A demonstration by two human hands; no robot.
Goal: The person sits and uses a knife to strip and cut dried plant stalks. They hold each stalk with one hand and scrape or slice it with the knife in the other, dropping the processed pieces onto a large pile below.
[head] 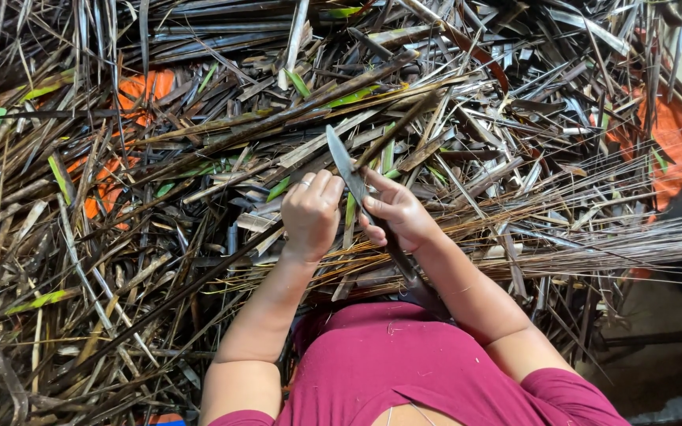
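Leaf litter (159, 237), knife (346, 170) pointing away, hands gripping

Showing dull grey metal on the knife blade (346, 170), dry matt fibrous leaf strips (222, 126), matt orange sheet (676, 142), magenta cloth shirt (428, 371).

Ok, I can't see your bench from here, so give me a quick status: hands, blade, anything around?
Left hand closed on a leaf strip. Right hand pressed against the long knife blade. Dry palm leaf strips piled all round, orange sheet underneath.
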